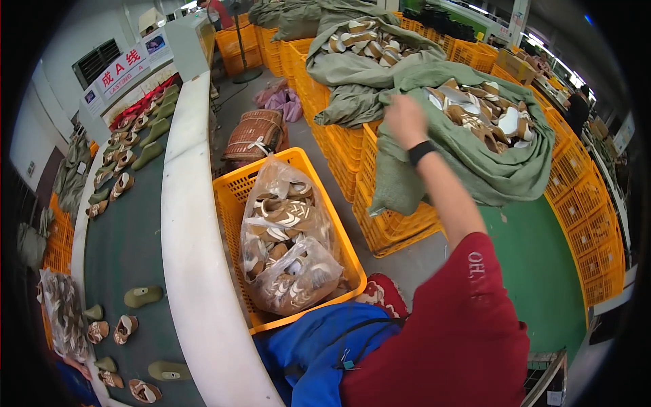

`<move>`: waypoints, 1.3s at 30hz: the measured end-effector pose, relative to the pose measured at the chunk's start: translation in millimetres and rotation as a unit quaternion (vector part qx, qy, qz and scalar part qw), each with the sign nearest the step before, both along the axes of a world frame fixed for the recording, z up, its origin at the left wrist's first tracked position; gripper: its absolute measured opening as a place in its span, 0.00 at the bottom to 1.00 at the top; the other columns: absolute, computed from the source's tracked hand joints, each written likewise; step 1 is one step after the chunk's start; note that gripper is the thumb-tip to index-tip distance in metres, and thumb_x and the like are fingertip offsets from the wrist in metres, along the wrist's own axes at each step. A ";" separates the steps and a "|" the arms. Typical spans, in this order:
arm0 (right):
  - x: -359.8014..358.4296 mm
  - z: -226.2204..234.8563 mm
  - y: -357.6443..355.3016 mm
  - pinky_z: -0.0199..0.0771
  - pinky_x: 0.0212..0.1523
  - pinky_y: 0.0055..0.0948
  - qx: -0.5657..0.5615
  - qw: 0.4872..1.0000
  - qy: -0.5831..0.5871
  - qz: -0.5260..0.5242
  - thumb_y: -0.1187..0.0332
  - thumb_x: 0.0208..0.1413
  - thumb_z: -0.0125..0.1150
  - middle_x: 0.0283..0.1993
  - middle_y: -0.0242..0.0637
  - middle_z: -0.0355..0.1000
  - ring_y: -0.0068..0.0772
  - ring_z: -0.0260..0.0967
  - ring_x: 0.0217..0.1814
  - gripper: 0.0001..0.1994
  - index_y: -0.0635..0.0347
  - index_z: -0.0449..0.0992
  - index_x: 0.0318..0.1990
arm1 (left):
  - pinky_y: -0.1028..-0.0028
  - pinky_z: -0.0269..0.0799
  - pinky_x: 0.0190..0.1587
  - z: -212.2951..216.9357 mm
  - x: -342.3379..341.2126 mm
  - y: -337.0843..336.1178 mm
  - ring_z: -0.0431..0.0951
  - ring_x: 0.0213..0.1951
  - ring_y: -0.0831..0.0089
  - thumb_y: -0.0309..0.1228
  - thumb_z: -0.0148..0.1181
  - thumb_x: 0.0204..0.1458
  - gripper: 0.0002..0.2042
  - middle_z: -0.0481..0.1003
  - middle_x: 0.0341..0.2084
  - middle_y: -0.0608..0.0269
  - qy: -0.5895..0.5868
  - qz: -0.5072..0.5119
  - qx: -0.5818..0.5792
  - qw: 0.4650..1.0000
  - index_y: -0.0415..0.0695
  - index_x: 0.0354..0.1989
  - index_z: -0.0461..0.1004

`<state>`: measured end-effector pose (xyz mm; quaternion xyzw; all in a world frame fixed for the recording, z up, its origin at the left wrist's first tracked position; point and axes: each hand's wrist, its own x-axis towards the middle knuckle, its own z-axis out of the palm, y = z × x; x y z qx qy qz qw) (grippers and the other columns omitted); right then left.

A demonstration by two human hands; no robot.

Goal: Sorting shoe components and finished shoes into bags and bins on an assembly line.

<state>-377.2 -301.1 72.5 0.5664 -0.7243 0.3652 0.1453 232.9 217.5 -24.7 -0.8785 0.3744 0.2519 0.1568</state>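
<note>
My right hand (pixel 407 122), with a black band on its wrist, reaches forward to the rim of a green woven sack (pixel 468 178). Motion smears its fingers, so whether they grip the cloth cannot be made out. Brown and white shoe uppers (pixel 485 112) fill the open mouth of that sack, which rests on stacked yellow crates (pixel 383 227). My left hand is out of view. Close to my blue apron (pixel 325 349), a yellow crate (pixel 227 203) holds a clear plastic bag (pixel 288 237) full of similar uppers.
On my left, a conveyor belt (pixel 135 251) behind a white ledge (pixel 196 203) carries green shoe lasts (pixel 144 296) and uppers. Another person's hand (pixel 78 367) shows at far left. Ahead stand a wicker basket (pixel 252 136) and another filled sack (pixel 352 74). Yellow crates (pixel 586 210) line the right.
</note>
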 end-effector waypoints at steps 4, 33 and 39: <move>-121.7 -35.7 45.4 0.69 0.41 0.43 0.189 0.952 -0.048 -0.234 0.55 0.49 0.54 0.40 0.52 0.71 0.51 0.68 0.43 0.19 0.62 0.72 0.39 | 0.63 0.67 0.46 7.2 -6.3 -11.7 0.72 0.44 0.47 0.55 0.62 0.37 0.42 0.71 0.37 0.34 0.039 0.013 -0.044 0.998 0.28 0.51 0.62; -118.4 -72.8 45.3 0.72 0.37 0.39 0.107 0.958 0.119 -0.239 0.72 0.53 0.42 0.38 0.44 0.70 0.44 0.72 0.38 0.09 0.61 0.72 0.32 | 0.65 0.68 0.45 13.1 -19.6 -3.1 0.73 0.41 0.48 0.46 0.66 0.38 0.50 0.72 0.38 0.34 0.040 0.038 -0.077 0.995 0.34 0.62 0.38; -125.9 -54.6 -7.5 0.70 0.42 0.42 0.187 0.964 0.039 -0.183 0.71 0.49 0.46 0.43 0.48 0.70 0.49 0.69 0.43 0.11 0.61 0.73 0.38 | 0.66 0.70 0.42 19.9 -24.5 -4.6 0.75 0.38 0.51 0.44 0.66 0.38 0.45 0.73 0.36 0.37 0.056 0.062 -0.100 0.992 0.30 0.59 0.48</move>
